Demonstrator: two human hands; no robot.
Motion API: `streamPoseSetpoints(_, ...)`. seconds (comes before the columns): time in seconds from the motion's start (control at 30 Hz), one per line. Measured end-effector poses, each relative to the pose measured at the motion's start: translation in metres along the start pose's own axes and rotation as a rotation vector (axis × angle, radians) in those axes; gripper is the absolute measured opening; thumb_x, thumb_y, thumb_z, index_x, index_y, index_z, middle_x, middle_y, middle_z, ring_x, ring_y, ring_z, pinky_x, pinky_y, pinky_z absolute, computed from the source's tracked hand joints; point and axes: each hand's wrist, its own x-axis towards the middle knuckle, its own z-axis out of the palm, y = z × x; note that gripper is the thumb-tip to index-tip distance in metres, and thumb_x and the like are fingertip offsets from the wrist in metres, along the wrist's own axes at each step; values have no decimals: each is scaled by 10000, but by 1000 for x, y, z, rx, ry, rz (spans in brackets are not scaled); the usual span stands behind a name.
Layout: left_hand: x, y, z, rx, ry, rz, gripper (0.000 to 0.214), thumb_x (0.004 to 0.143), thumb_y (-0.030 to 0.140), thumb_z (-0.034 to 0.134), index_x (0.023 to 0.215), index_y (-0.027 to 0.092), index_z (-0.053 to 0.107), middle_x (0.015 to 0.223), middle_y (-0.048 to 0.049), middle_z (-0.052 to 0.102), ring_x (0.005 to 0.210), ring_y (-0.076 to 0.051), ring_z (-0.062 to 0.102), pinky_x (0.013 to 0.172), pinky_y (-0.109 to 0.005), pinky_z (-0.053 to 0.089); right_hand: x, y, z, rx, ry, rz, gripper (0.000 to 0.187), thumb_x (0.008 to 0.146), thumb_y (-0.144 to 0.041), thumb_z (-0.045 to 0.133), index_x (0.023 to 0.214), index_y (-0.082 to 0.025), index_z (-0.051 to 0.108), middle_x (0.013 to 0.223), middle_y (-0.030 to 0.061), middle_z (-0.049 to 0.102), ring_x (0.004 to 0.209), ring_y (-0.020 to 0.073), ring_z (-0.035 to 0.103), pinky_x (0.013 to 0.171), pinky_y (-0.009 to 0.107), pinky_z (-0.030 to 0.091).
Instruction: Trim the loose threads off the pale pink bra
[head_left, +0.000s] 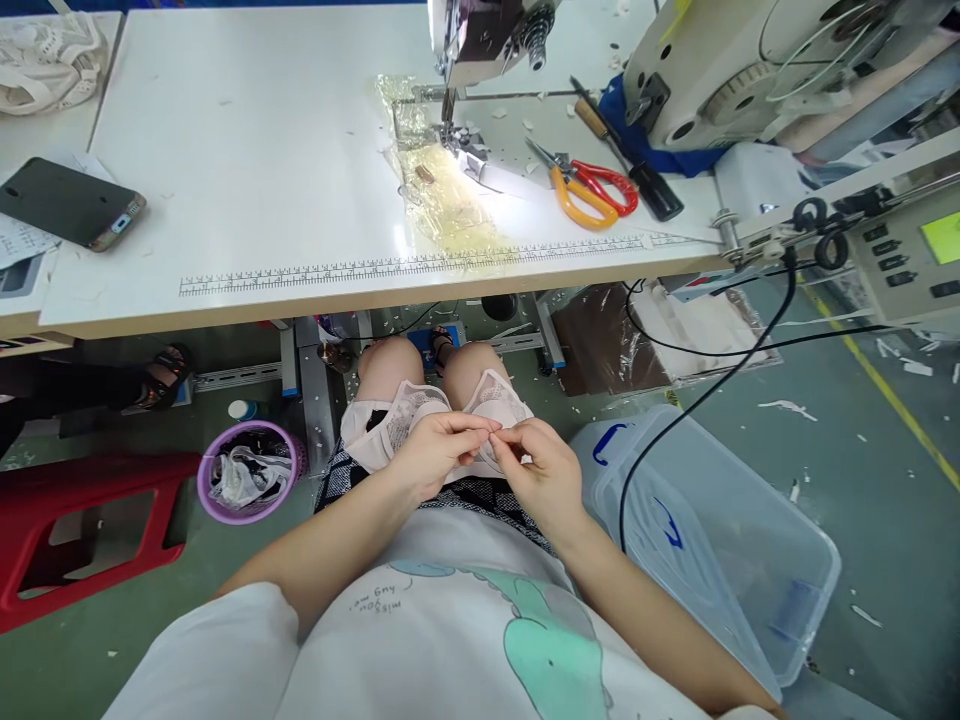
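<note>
A pale pink lace garment piece (405,420) lies across my lap, below the table edge. My left hand (435,452) and my right hand (541,470) meet over it, fingertips pinched together on the lace at its middle. Both hands are closed in a pinch on the fabric. The sewing machine (487,40) stands on the white table (247,150) ahead, its needle area lit, with nothing of the lace under it.
Orange and red scissors (592,190) and a screwdriver lie right of the needle. A dark phone (71,203) rests at the table's left. A clear plastic bin (712,550) stands at my right, a purple basket (251,470) and red stool (82,530) at my left. A black cable hangs down.
</note>
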Motion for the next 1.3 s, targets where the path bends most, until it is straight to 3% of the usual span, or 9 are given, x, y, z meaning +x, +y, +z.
streamPoseSetpoints(0.43, 1, -1, 2, 25, 5, 25, 194, 549, 225, 735, 700, 108, 703, 771, -57, 606, 559, -64, 429, 504, -210, 310, 0, 3, 0, -109, 10, -80, 130, 804, -185, 502, 700, -200, 578, 634, 13, 544, 592, 133, 511, 540, 256, 416)
streamPoseSetpoints(0.73, 8, -10, 0, 153, 105, 209, 118, 600, 238, 686, 643, 128, 688, 752, -26, 541, 544, -58, 424, 473, -195, 309, 1, -2, 6, -225, -21, -63, 136, 814, -220, 501, 714, -187, 585, 635, 33, 587, 585, 150, 537, 546, 273, 433)
streamPoseSetpoints(0.83, 8, -9, -5, 238, 116, 232, 133, 620, 254, 671, 663, 128, 687, 768, -47, 572, 603, -92, 466, 483, -197, 336, 4, -12, -7, -150, -104, -11, 110, 788, -297, 556, 768, -194, 590, 717, 46, 626, 620, 160, 568, 553, 279, 458)
streamPoseSetpoints(0.93, 4, -5, -8, 285, 87, 181, 160, 636, 270, 654, 687, 122, 685, 743, -61, 615, 598, -110, 486, 502, -212, 367, 7, -12, -24, -16, -128, 134, 193, 763, -358, 579, 861, -193, 596, 916, 80, 632, 655, 161, 576, 550, 288, 468)
streamPoseSetpoints(1.03, -1, -1, -9, 350, 53, 154, 157, 646, 267, 648, 698, 125, 690, 641, -38, 606, 513, -94, 451, 479, -215, 356, 11, -2, -32, 278, -358, 357, 326, 796, -335, 530, 1098, -212, 525, 1079, 90, 585, 596, 117, 565, 556, 288, 479)
streamPoseSetpoints(1.13, -5, 0, -8, 456, 12, 184, 138, 682, 247, 611, 698, 138, 693, 543, -2, 549, 454, -81, 411, 456, -209, 337, 14, 7, -26, 552, -606, 485, 380, 763, -315, 564, 1119, -199, 498, 909, 47, 611, 552, 97, 543, 523, 260, 469)
streamPoseSetpoints(1.23, -6, -1, -6, 534, 25, 238, 130, 697, 205, 584, 701, 137, 695, 563, -5, 547, 446, -81, 425, 443, -205, 352, 16, 10, -19, 576, -598, 519, 272, 700, -294, 616, 935, -166, 568, 649, -23, 552, 510, 86, 485, 469, 219, 419)
streamPoseSetpoints(1.3, -5, -2, -6, 555, 52, 253, 131, 695, 182, 578, 717, 132, 697, 650, -31, 583, 471, -91, 462, 440, -207, 385, 17, 9, -17, 514, -566, 510, 207, 698, -302, 609, 847, -159, 587, 611, -25, 545, 513, 90, 475, 473, 221, 404)
